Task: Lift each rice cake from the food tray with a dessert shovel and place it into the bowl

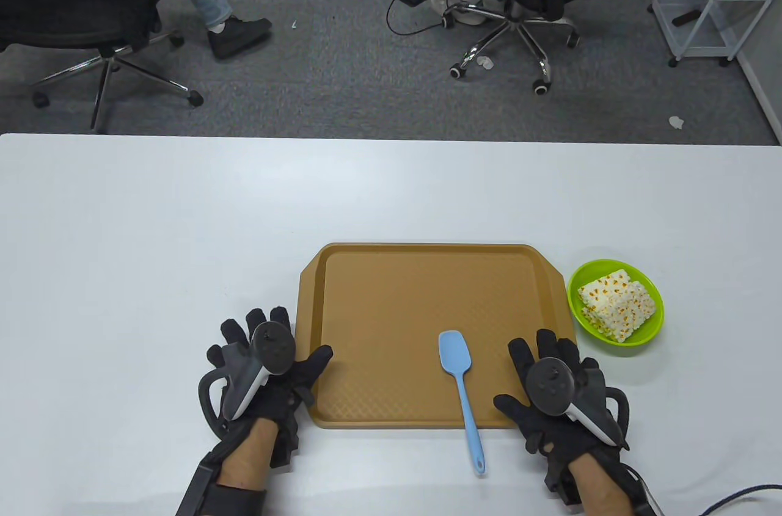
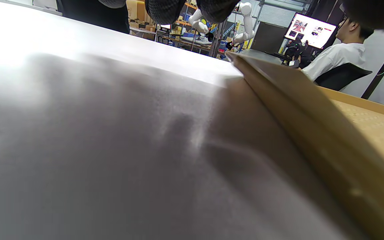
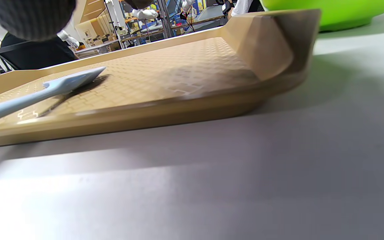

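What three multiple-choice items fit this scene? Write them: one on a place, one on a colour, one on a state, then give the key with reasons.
1. Where are the rice cakes?
A. In the bowl
B. On the tray
C. On the bare table

2. What colour is the dessert shovel?
A. Green
B. Light blue
C. Brown

3. What is the right hand doing?
A. Gripping the shovel
B. Holding the bowl
C. Resting flat, holding nothing

Key: 1 A, the white stack sits inside the green bowl, and the food tray holds only the shovel blade. 2 B, blade and handle are pale blue. 3 C, its fingers lie spread at the tray's near right corner, apart from the shovel; the left hand likewise lies flat.
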Available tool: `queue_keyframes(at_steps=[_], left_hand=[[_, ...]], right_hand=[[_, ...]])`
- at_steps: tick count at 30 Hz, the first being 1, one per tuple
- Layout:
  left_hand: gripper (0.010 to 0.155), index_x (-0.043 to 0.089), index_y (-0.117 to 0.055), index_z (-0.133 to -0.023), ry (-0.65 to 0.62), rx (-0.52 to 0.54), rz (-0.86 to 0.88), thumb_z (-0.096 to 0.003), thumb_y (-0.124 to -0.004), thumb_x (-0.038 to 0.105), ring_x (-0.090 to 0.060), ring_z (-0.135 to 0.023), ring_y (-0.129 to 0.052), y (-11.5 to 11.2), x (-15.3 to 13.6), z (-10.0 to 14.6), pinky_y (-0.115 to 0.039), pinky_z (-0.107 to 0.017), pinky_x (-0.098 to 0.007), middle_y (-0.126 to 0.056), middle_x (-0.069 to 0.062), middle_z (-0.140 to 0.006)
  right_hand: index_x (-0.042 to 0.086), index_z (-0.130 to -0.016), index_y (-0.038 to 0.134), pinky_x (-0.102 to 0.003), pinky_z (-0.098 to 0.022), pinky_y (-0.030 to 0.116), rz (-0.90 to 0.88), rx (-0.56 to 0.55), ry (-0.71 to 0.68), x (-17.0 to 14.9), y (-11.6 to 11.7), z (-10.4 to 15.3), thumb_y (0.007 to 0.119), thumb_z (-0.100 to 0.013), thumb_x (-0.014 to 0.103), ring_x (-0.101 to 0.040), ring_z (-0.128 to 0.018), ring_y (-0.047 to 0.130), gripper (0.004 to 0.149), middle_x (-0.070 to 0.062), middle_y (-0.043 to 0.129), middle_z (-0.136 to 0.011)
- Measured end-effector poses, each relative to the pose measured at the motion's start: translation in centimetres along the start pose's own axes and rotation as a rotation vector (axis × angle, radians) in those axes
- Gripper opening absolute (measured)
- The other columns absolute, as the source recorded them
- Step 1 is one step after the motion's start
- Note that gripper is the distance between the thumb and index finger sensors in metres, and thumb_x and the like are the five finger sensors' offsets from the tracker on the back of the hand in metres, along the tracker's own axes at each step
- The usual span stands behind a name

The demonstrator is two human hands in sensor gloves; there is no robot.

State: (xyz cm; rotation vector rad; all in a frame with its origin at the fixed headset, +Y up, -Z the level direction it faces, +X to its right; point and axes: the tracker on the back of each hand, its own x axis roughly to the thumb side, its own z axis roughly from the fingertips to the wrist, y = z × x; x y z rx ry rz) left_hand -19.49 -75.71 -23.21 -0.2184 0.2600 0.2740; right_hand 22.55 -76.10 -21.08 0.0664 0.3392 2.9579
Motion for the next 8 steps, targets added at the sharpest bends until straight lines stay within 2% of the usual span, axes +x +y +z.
queue_keyframes(at_steps=[8], left_hand=[[0.097,0.029,-0.035,-0.11,0.001,0.0,0.004,-0.0347,-0.067,0.081,-0.051,-0.108,-0.021,0.0,-0.02,0.0,-0.023,-0.069,-0.076,-0.03,-0.012,-0.122]], right_hand=[[0.039,-0.102,0.023,-0.068,-0.067,0.021,0.02,0.018,-0.004,0.22,0.3,0.02,0.058,-0.031,0.067,-0.046,-0.103,0.014,0.084,-0.007,0.008,-0.112]])
